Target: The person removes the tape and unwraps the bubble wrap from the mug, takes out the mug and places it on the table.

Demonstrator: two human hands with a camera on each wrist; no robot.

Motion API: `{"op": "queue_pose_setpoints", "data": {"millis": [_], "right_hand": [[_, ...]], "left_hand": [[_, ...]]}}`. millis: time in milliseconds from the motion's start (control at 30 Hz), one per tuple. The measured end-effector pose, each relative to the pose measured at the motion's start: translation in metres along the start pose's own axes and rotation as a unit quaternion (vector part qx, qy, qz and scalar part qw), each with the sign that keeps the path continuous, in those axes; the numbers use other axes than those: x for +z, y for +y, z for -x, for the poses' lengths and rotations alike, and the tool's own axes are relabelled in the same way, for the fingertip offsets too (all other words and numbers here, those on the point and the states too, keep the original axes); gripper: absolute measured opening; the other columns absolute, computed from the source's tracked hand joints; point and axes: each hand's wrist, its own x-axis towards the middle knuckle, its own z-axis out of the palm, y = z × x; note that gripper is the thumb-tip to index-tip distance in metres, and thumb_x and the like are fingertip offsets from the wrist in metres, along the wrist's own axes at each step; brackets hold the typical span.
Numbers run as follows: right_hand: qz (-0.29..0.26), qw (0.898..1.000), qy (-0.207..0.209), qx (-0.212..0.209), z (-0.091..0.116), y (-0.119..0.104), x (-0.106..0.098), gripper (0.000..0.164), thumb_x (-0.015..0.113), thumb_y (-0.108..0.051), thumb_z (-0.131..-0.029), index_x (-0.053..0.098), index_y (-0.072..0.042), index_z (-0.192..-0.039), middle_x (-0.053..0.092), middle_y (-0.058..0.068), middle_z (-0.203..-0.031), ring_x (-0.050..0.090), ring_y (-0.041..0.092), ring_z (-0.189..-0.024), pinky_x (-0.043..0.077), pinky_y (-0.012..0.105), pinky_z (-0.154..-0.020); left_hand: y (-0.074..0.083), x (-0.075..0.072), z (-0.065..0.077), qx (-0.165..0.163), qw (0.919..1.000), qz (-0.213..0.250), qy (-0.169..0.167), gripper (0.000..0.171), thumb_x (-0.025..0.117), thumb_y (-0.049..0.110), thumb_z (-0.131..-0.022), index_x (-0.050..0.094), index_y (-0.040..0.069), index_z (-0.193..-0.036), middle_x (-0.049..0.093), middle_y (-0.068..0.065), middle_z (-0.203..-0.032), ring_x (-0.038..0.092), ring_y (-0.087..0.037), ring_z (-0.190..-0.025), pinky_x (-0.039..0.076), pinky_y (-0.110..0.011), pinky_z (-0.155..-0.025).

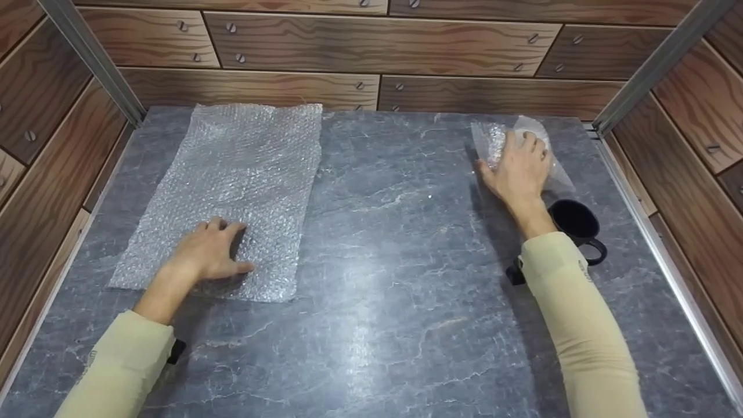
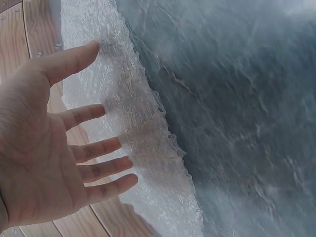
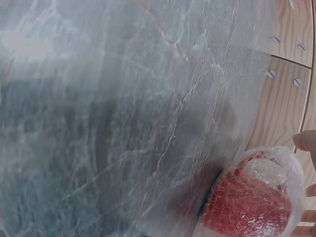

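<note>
Took clock positions from table centre, head view. Found the large clear rectangular bubble-wrap sheet (image 1: 249, 162) at 10 o'clock, laid flat on the grey marble-patterned table (image 1: 377, 331). Saw the left hand (image 1: 206, 249) at 9 o'clock, over the sheet's near end, with fingers spread and thumb well apart, gripping nothing; couldn't confirm contact with the sheet. Found the red object in clear bubble wrap (image 3: 247, 210) at 2 o'clock, near the table's far corner. Saw the right hand (image 1: 522, 171) over it, with thumb and fingers apart; couldn't tell a firm hold from a light touch. Found the round black mug (image 1: 574, 219) at 3 o'clock, mouth up, handle toward 5, partly covered by the pale-yellow sleeve (image 1: 586, 325).
</note>
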Motion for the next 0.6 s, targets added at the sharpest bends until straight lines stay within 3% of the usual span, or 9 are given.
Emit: {"op": "queue_pose_setpoints", "data": {"millis": [333,600], "right_hand": [[0.003,0.999,-0.025,0.035,0.007,0.025,-0.004,0.098,0.069,-0.057,-0.094,0.026,0.003,-0.16,0.03,0.042,-0.157,0.034,0.061,-0.145,0.03,0.075,-0.121],[0.052,0.996,-0.051,0.042,0.01,0.039,-0.007,0.104,0.068,-0.065,-0.09,0.028,0.004,-0.157,0.04,0.042,-0.148,0.044,0.062,-0.133,0.042,0.074,-0.11]], "left_hand": [[-0.001,0.001,0.002,0.003,1.0,0.008,-0.004,0.099,0.075,0.062,-0.088,0.036,0.008,-0.162,0.032,-0.043,-0.158,0.037,-0.07,-0.139,0.039,-0.085,-0.105],[0.0,0.003,0.002,-0.001,0.9999,0.012,-0.001,0.1,0.075,0.062,-0.088,0.036,0.008,-0.162,0.031,-0.042,-0.159,0.036,-0.07,-0.14,0.037,-0.086,-0.106]]}}
